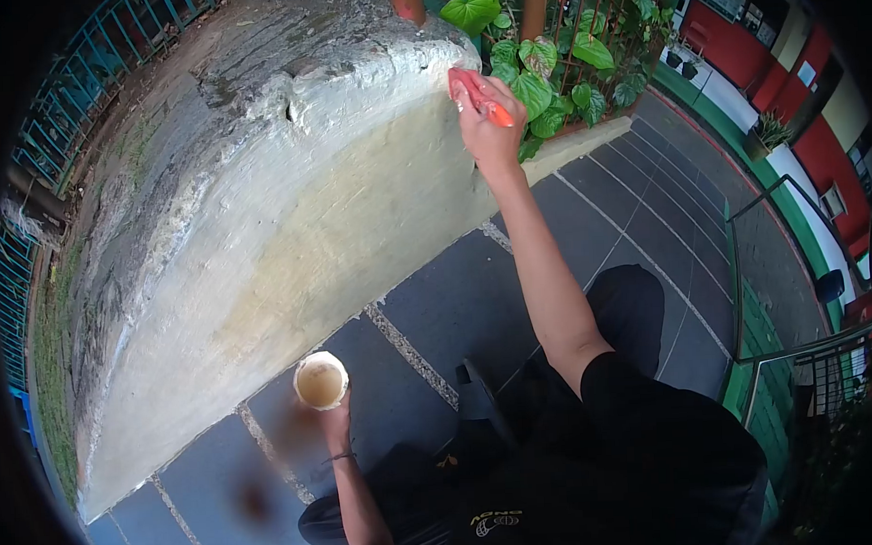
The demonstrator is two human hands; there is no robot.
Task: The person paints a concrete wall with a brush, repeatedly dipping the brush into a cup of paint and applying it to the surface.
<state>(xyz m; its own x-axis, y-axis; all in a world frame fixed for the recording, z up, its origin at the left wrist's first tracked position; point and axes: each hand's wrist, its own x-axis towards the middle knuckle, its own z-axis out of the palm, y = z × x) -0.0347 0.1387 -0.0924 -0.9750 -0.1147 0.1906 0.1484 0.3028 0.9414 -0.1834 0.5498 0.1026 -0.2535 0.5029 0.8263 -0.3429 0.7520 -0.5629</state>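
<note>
My right hand [493, 126] is closed around a paintbrush [499, 115] with an orange handle end and a red upper part. Its head is against the top right edge of a low curved wall [309, 219], where the bristles are hard to make out. Whitish paint covers the wall's upper band, while a yellowish patch shows in its middle. Down near the wall's base, my left hand [336, 420] holds a white cup [321, 381] upright, with pale, cream-coloured liquid inside.
Leafy plants [545, 86] and brown posts stand just right of my right hand. Dark floor tiles [409, 312] with pebbled strips run below the wall. Blue railings [84, 83] are at the left, green metal rails [785, 356] at the right. My knees are bent near the wall.
</note>
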